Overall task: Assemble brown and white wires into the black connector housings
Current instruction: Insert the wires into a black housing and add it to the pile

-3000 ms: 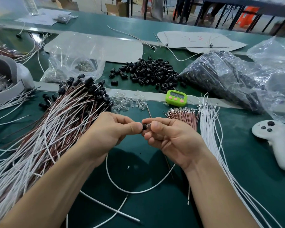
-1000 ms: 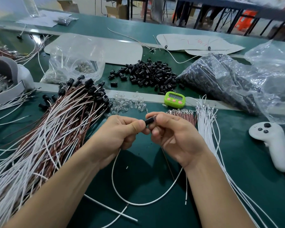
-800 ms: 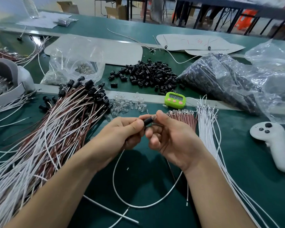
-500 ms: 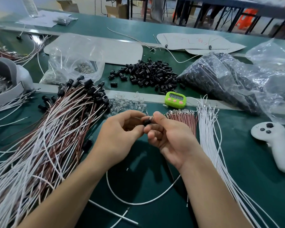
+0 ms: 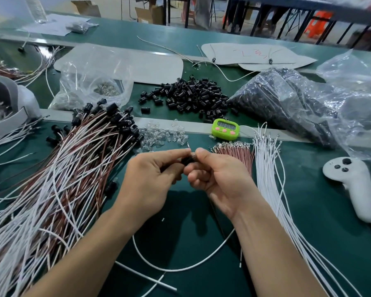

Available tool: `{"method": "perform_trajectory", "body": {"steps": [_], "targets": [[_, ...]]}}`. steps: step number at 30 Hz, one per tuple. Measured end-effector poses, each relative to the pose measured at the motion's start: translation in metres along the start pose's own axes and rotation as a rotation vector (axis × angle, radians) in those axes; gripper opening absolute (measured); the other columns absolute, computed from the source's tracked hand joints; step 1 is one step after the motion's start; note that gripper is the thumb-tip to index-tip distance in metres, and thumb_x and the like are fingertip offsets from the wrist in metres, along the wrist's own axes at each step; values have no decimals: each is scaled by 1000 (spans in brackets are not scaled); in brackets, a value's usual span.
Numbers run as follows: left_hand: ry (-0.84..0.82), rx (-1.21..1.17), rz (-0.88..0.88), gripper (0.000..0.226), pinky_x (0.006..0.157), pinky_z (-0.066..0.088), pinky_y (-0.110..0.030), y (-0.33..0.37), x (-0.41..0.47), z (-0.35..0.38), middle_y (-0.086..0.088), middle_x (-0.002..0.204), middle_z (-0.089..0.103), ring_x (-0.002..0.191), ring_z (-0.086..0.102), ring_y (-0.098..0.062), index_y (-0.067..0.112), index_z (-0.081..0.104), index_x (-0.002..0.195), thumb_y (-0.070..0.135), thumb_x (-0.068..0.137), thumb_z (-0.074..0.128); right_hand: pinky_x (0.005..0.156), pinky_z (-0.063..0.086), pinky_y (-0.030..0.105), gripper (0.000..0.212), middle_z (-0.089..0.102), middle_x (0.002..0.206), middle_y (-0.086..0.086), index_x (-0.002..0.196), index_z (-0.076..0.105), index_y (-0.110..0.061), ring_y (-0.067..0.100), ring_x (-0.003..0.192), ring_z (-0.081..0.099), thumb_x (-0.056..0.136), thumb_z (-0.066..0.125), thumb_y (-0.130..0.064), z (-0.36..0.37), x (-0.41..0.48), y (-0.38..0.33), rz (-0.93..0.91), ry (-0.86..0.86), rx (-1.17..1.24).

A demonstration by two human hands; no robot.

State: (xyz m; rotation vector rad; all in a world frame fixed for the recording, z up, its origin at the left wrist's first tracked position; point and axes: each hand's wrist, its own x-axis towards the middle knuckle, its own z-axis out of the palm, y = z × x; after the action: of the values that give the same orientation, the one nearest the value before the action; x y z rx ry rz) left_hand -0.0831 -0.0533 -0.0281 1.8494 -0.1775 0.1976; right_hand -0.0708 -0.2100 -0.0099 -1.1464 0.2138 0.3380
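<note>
Over the middle of the green table, my left hand (image 5: 150, 179) and my right hand (image 5: 216, 179) meet fingertip to fingertip, both pinching a small black connector housing (image 5: 187, 161). A white wire (image 5: 180, 269) hangs from it and loops down onto the table between my forearms. To my left lies a big heap of finished brown and white wires (image 5: 58, 172) with black housings on their ends. Right of my hands lie a bundle of brown wires (image 5: 234, 151) and a bundle of white wires (image 5: 268, 168). Loose black housings (image 5: 189, 97) are piled further back.
Small clear bulbs (image 5: 161, 133) lie scattered just beyond my hands, beside a green timer (image 5: 225, 128). A white controller (image 5: 351, 185) lies at the right. Plastic bags (image 5: 298, 103) of black parts fill the back right; another clear bag (image 5: 90, 82) sits back left.
My hands have turned the housing between them; the left fingers shifted from gripping it sideways to pinching it from above, while the right thumb and fingers stay on its other end. The wire loop swung slightly.
</note>
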Motion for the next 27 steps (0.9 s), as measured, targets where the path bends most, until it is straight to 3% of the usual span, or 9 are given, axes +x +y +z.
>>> {"method": "perform_trajectory", "body": {"steps": [4,9,17,23,27], "targets": [[5,146,11,43,64,54,-20,1,6,-5,14,73,73,62,66,-6,47,75,94,4,89,72,50,53,20,18,72,68,10,87,76,-6,15,53,68,98,62,-1,-2,1,1,-191,65,-207],[-12,67,-68,22,71,54,-14,3,5,-4,16,78,77,74,72,-2,30,79,90,8,85,79,51,54,22,21,73,66,11,81,77,-8,17,53,68,89,69,10,-2,-3,0,-289,79,-327],[-60,-121,-142,33,57,42,-3,4,9,1,16,63,72,53,58,8,28,76,81,-3,88,72,49,51,23,27,71,62,12,71,77,-13,17,49,65,87,71,9,1,-2,3,-351,115,-313],[-99,-184,-145,19,46,31,-19,-2,11,2,3,62,66,49,38,-10,31,80,85,20,90,65,49,50,22,28,71,63,11,70,77,-10,17,50,66,90,68,7,-1,-2,1,-369,103,-295],[-104,-201,-206,32,42,25,-18,-4,10,0,3,54,51,46,30,-10,20,76,77,14,102,58,53,52,21,24,71,69,11,84,79,-10,17,54,65,92,64,8,-6,-2,-2,-255,-1,-265]]}}
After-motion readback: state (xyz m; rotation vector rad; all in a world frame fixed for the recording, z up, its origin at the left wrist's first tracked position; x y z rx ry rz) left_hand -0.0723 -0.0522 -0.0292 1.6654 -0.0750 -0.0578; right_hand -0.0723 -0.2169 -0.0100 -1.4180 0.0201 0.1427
